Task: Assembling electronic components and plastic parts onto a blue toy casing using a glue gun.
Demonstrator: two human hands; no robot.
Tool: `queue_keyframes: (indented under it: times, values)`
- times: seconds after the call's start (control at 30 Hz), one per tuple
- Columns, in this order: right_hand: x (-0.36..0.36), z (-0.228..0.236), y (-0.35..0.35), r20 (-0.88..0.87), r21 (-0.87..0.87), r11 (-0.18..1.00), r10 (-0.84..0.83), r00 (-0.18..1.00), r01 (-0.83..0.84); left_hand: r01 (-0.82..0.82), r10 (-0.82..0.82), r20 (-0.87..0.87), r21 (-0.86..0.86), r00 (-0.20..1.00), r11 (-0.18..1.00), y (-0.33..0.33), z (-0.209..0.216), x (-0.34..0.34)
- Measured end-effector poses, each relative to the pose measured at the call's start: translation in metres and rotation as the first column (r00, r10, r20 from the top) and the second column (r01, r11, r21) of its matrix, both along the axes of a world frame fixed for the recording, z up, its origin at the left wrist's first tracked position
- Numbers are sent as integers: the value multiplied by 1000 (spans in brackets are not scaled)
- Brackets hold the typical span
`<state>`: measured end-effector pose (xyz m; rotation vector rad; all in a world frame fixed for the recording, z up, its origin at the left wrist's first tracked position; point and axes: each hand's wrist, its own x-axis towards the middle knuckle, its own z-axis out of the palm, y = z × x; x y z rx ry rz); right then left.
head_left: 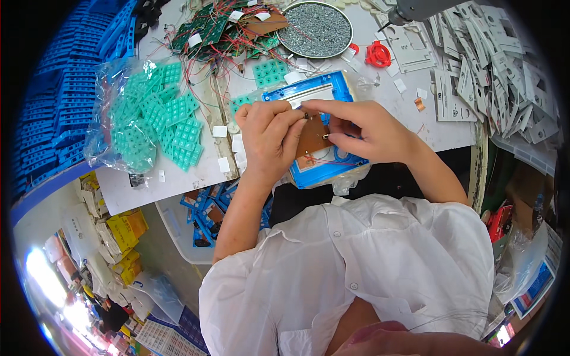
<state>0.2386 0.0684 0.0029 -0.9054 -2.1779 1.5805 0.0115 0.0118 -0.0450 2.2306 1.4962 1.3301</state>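
Observation:
In front of me lies a blue plastic housing (313, 178) with a brown circuit board (310, 141) set inside it. My left hand (264, 133) is bent over the board's left side, its thumb and fingers pinched together around a tiny dark piece too small to name. From the other side my right hand (377, 127) reaches over the housing, its index finger stretched toward the left fingertips. A small shiny metal piece, perhaps a screw, shows at the right thumb tip. A thin red wire runs across the lower part of the board. The hands hide much of the housing's middle.
Green rubber keypads (175, 127) spill from a clear bag on the left. Circuit boards with red wires (208, 29) and a round tray of screws (316, 3) sit at the back. White panels (475, 65) are piled right, below a screwdriver (389, 25). Blue housings (65, 89) are stacked far left.

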Motion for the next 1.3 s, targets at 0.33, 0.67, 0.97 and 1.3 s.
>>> queue_keyframes:
  times: [0.33, 0.67, 0.97, 1.3]
  values:
    - [136, 8, 101, 311, 18, 948, -308, 899, 319, -12, 12, -16, -60, 1000, 998, -6, 6, -6]
    - [63, -48, 342, 111, 783, 577, -496, 861, 232, 48, -44, 32, -135, 999, 990, -4, 5, -3]
    - [-29, -50, 391, 119, 870, 491, -280, 953, 36, 2, 16, 92, -192, 996, 981, -14, -5, -1]
    - [-186, -65, 493, 38, 962, -206, -547, 836, -178, 10, 6, 66, -240, 998, 971, -15, -5, -4]
